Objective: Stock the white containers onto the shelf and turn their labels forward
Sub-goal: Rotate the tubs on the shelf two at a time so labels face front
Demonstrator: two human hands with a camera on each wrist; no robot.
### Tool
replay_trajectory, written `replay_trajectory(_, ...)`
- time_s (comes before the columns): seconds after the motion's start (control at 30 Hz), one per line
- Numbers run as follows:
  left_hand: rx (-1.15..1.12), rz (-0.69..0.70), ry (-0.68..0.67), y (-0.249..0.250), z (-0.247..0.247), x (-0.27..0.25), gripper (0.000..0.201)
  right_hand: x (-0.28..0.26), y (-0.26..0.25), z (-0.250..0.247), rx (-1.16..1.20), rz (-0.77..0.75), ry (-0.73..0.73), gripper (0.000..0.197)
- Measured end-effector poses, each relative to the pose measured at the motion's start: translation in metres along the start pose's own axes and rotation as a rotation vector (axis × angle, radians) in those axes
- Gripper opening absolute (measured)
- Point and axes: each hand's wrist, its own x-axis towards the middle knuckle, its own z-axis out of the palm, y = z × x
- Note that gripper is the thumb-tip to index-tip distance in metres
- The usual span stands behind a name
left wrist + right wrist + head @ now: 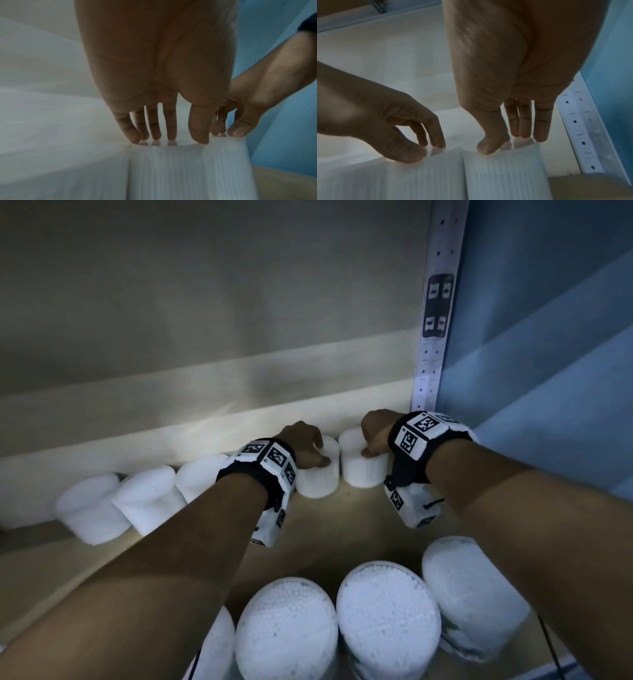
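Both hands are working at the back of the shelf (346, 518), each fingering the ribbed white cap of a container in the rear row. The left hand (303, 448) is closing its thumb and fingertips around the rim of one container (320, 474); the right hand (375, 433) is doing the same on the neighbouring container (363, 470), which is standing just beside the perforated upright (435, 313) in the corner. The fingers (171, 125) are resting on the cap top with the thumb down at the edge, a light grasp rather than a full wrap. More containers are lining up to the left along the back wall, and others are standing at the front edge. No label is showing in any view, so I cannot tell which way either one is facing. Judging from this, the turn is best made by twisting in place with even pressure, keeping each container upright and clear of its neighbour, then checking the label.
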Motion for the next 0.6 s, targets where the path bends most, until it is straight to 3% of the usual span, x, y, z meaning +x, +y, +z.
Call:
replay_trajectory(0.33,0.021,0.023,0.048,0.007,0.001,-0.001,0.046,0.000,-0.004,-0.002,-0.085,-0.021,-0.001,0.046)
replay_trajectory(0.6,0.019,0.045,0.045,0.001,0.003,-0.001,0.049,-0.018,-0.004,-0.002,-0.083,-0.076,0.099,0.045)
